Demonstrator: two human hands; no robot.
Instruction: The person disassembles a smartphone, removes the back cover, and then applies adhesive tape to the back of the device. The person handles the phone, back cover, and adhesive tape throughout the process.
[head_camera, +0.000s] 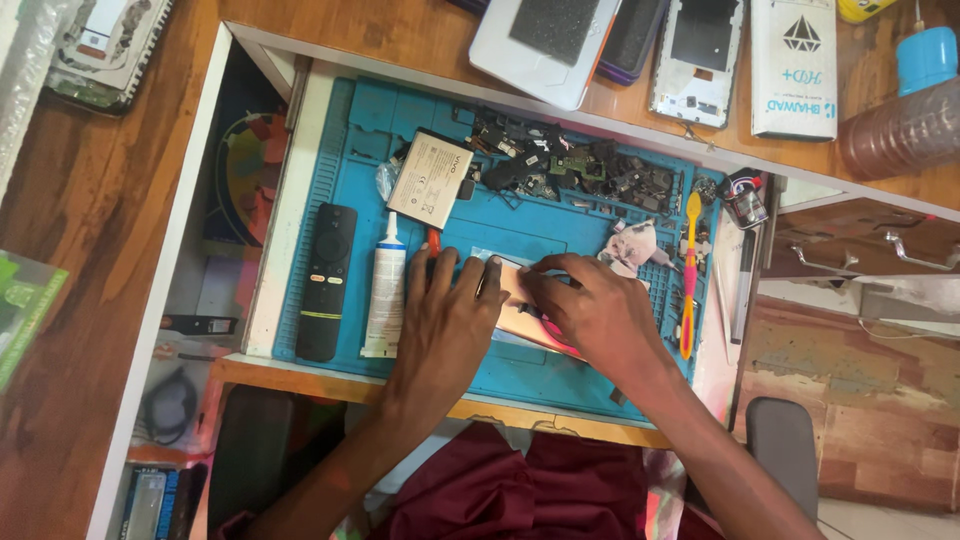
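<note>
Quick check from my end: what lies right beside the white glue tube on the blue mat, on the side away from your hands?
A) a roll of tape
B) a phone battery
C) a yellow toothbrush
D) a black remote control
D: the black remote control lies lengthwise next to the white glue tube on the blue mat, on its far side from the left hand and right hand.

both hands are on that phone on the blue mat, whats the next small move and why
Probably keep the left hand pressing the phone flat while the right hand works along its edge. Both hands cover the pinkish phone on the blue mat, and loose small parts lie close behind, so a slip could scatter them. Whether a tool is in the right hand is hidden.
</note>
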